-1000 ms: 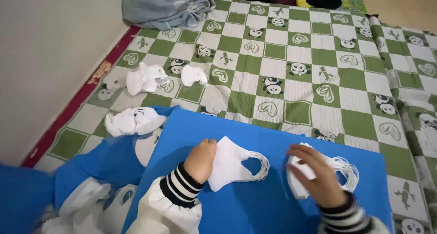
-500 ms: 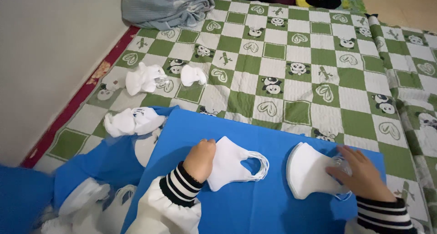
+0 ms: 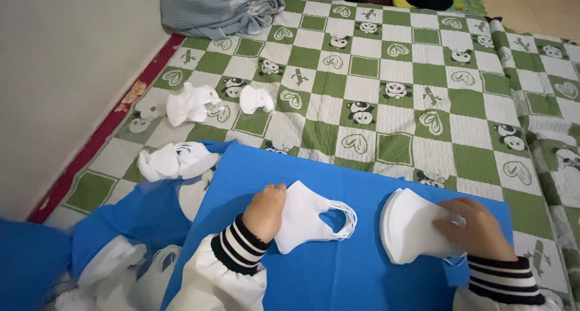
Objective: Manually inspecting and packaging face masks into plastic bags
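Head view, work surface: a blue board [image 3: 338,268] lies near, over a green-and-white checked quilt [image 3: 411,75].
Done so far: two white mask stacks sit on the board, a thin left stack [image 3: 305,217] and a thicker right stack [image 3: 411,232].
Left to do: loose white masks [image 3: 175,161] lie at the left, more [image 3: 192,102] farther off.
Left hand [image 3: 264,212]: fingers curled, pressing on the left stack's near-left edge; ear loops poke out right.
Right hand [image 3: 474,229]: fingers flat and loose on the right stack's right side, not clenched.
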